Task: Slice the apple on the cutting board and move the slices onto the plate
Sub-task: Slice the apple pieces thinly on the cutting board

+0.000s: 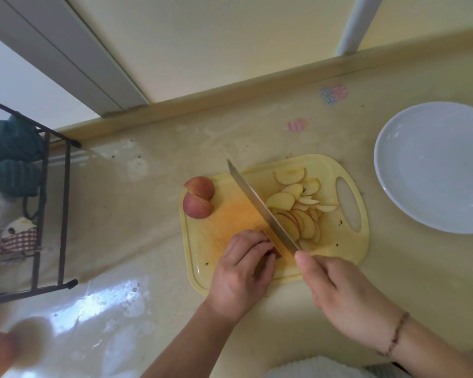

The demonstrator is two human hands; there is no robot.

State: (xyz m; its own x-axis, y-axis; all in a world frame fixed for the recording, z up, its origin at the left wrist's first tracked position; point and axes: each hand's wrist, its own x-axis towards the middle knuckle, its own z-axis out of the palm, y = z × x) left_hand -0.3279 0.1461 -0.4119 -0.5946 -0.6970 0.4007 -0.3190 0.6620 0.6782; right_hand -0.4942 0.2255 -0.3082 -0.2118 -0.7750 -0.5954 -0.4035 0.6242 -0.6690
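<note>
A yellow cutting board (336,249) lies on the counter. My left hand (243,268) curls over a small red apple piece (274,251) near the board's front. My right hand (336,290) grips the handle of a long knife (260,205), whose blade runs diagonally and rests against that piece. Several thin apple slices (298,211) lie fanned to the right of the blade. Two red apple quarters (198,197) sit skin-up at the board's left edge. A white plate (432,165) stands to the right with nothing on it.
A dark metal rack (63,214) holding cloths stands at the left. A raised ledge (230,96) and wall run along the back of the counter. A blurred orange-and-white object (14,345) sits at the bottom left.
</note>
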